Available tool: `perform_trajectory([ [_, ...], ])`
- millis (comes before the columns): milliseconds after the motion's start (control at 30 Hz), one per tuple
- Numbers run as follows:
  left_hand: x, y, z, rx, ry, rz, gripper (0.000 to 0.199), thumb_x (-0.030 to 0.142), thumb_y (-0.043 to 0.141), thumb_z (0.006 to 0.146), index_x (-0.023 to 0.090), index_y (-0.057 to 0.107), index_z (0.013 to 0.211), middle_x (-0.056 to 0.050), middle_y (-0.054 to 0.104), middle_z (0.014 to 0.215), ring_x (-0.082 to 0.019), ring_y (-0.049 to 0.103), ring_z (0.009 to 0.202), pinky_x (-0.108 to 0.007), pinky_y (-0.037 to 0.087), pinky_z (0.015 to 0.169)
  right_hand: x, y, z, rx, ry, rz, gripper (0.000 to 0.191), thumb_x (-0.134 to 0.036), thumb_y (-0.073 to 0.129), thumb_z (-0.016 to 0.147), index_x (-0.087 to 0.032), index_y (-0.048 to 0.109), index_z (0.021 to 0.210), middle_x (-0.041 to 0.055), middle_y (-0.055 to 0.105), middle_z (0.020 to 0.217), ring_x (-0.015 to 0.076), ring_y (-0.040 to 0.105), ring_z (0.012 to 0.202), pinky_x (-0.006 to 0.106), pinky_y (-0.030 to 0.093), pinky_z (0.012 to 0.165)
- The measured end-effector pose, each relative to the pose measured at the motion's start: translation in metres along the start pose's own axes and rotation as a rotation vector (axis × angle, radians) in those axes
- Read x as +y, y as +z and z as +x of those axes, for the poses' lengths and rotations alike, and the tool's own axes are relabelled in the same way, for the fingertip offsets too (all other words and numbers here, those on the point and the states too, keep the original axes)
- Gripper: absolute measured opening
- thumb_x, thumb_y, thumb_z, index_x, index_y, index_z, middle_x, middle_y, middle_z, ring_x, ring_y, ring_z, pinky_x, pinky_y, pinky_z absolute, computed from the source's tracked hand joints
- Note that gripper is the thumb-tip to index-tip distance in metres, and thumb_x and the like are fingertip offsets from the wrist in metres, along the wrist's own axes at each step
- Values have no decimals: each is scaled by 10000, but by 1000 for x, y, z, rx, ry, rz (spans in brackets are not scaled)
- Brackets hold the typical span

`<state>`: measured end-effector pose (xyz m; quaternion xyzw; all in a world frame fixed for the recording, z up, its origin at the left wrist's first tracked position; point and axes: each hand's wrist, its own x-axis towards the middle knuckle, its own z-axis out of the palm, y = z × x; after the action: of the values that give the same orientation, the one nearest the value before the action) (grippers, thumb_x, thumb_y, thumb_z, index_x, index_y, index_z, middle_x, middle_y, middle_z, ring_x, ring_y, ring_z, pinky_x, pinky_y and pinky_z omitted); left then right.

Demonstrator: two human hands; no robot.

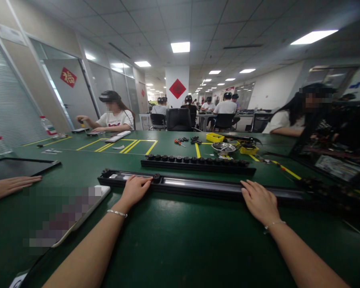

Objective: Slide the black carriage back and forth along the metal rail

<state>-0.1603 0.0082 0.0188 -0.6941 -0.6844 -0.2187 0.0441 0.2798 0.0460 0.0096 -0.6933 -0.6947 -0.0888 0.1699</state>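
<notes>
A long black rail (198, 187) with a shiny inner channel lies across the green table in front of me. My left hand (135, 189) rests on its left part, fingertips against a small black block (157, 178) seated in the channel. My right hand (260, 200) lies over the rail's right part, fingers spread along its edge. Behind it is a second, shorter black rail (198, 165) carrying a row of small black round parts. The right end of the long rail runs into dark clutter and is hard to make out.
A phone-like device (75, 220) lies left of my arm, near another person's hand (15, 186) and a black tray (18, 168). Farther back are a metal bowl (223, 148), yellow bins (215, 137), a screwdriver (180, 143) and seated people. A dark frame (306, 140) stands right.
</notes>
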Motion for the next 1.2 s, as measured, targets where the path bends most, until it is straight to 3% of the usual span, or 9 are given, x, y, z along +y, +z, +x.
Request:
perform_trajectory([
  [1200, 8, 0, -3, -53, 62, 93, 384, 465, 364, 883, 351, 601, 1164, -10, 671, 1129, -225, 554, 1107, -534, 170, 1077, -2, -4, -2, -20, 9, 27, 544, -450, 186, 893, -260, 521, 1277, 35, 473, 1374, 219, 366, 1279, 451, 294, 1010],
])
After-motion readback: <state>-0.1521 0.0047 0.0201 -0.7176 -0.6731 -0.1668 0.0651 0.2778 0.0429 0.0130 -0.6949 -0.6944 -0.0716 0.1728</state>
